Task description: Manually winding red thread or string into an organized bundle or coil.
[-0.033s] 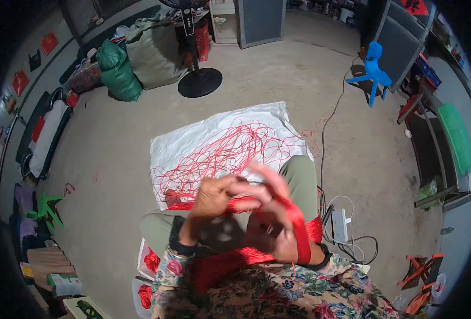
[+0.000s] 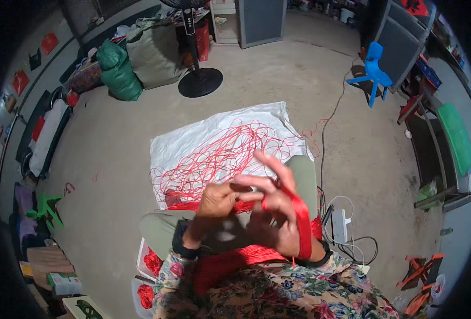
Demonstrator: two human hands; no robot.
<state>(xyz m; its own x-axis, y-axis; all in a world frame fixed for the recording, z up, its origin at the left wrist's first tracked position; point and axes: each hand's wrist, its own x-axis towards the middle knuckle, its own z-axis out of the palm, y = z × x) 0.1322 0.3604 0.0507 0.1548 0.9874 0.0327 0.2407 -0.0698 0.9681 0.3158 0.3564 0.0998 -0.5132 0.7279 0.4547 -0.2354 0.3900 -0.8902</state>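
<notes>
A flat bundle of red cord [image 2: 302, 223] is looped round my right hand [image 2: 282, 215], running from the fingers down to the wrist. That hand's index finger is raised and its other fingers curl inward. Close beside it, my left hand [image 2: 214, 203] is closed in a pinch, with red cord by its fingertips. More red cord, a thick skein [image 2: 246, 257], lies across my lap. In front of my knees, thin red cord [image 2: 219, 154] spreads in loose tangled loops over a white sheet [image 2: 174, 141]. Shadow hides the space under my hands.
A black pedestal fan [image 2: 200, 82] stands ahead, beside a green sack [image 2: 116, 72]. To the right are a blue chair [image 2: 373, 69], a white power strip [image 2: 340, 226] and dark cables. White boxes with red cord [image 2: 145, 296] sit at my left.
My right hand and its raised index finger have shifted slightly right. My left hand has barely moved, and the cord on the sheet lies as before.
</notes>
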